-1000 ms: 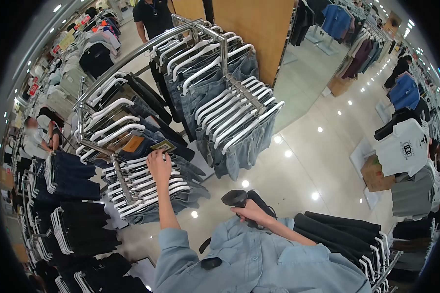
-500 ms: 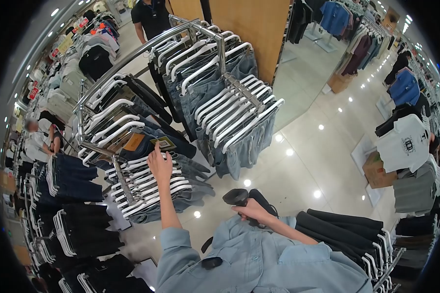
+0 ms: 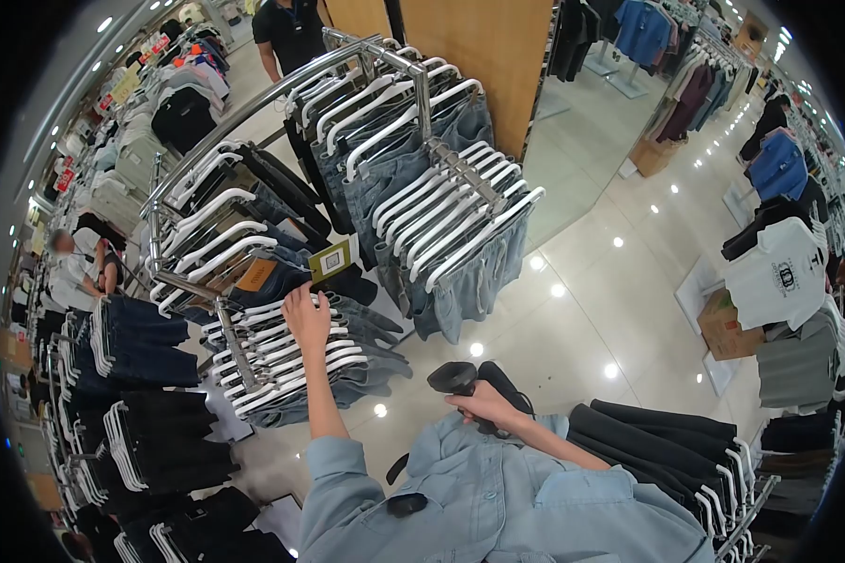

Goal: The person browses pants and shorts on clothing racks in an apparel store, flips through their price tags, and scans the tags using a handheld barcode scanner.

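Observation:
My left hand [image 3: 307, 324] reaches over the near-left rack arm, its fingertips at the lower corner of an olive-green hang tag [image 3: 333, 261]. A white label with a square printed code faces up on the tag. Just left of it, dark blue jeans [image 3: 286, 274] with a brown leather patch [image 3: 255, 274] hang on a white hanger. Below the hand is a row of white hangers [image 3: 286, 361] carrying grey-blue jeans. In front of my body, my right hand [image 3: 490, 405] is closed around the handle of a black handheld barcode scanner [image 3: 453, 378], apart from the clothes.
A chrome rack [image 3: 253, 94] surrounds the jeans, with denim shorts [image 3: 479, 272] on its right arm. Black trousers [image 3: 648, 436] hang at lower right. Dark garments [image 3: 174, 432] line the left. A cardboard box [image 3: 728, 324] stands at right. A person in black [image 3: 291, 38] stands behind the rack.
The hang tag has come up and to the right, turning more of its label towards me. My left hand has dropped back slightly. My right hand and the scanner have stayed almost still.

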{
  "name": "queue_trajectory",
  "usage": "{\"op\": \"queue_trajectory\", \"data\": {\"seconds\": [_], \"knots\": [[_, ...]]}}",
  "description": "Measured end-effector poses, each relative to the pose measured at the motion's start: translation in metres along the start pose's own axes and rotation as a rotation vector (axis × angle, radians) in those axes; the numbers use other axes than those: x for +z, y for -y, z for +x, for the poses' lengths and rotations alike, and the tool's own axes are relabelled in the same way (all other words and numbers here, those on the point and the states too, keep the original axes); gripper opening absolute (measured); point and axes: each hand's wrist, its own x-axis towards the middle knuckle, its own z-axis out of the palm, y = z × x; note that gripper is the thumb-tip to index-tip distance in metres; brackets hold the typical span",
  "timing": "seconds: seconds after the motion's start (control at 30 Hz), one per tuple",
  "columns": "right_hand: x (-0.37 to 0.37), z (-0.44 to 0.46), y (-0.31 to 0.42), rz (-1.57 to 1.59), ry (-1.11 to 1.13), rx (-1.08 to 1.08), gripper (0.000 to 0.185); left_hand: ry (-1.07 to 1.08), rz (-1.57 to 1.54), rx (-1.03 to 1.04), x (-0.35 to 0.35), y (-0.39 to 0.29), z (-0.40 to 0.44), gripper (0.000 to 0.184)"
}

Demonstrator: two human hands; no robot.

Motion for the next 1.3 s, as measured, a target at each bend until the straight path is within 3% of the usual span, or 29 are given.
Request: {"op": "queue_trajectory", "data": {"seconds": [0.33, 0.5, 0.6, 0.67, 0.77, 1.0, 1.07, 1.3], "knots": [[-0.001, 0.002, -0.005, 0.006, -0.008, 0.001, 0.029, 0.011, -0.11, -0.112, -0.016, -0.017, 0.0, 0.063], [0.0, 0.002, -0.006, 0.005, -0.011, -0.001, 0.03, 0.04, -0.053, -0.035, -0.011, -0.01, 0.0, 0.063], [0.0, 0.001, -0.005, 0.004, -0.033, -0.023, 0.041, 0.045, -0.055, -0.041, -0.01, -0.01, 0.001, 0.063], [-0.001, 0.0, -0.003, 0.011, -0.008, 0.003, 0.03, 0.046, -0.049, -0.047, -0.01, -0.01, 0.001, 0.063], [-0.001, 0.001, -0.004, 0.027, -0.005, 0.0, 0.03, 0.046, -0.051, -0.049, -0.011, -0.011, 0.002, 0.063], [-0.002, 0.003, -0.004, 0.003, -0.012, -0.016, 0.038, 0.035, -0.078, -0.056, -0.009, -0.009, 0.003, 0.058], [-0.003, 0.003, -0.005, 0.018, -0.002, -0.002, 0.03, 0.029, -0.084, -0.053, -0.008, -0.009, 0.003, 0.057], [-0.006, 0.0, 0.002, -0.012, 0.003, -0.02, 0.037, 0.031, -0.157, -0.099, -0.008, -0.007, 0.007, 0.042]]}}
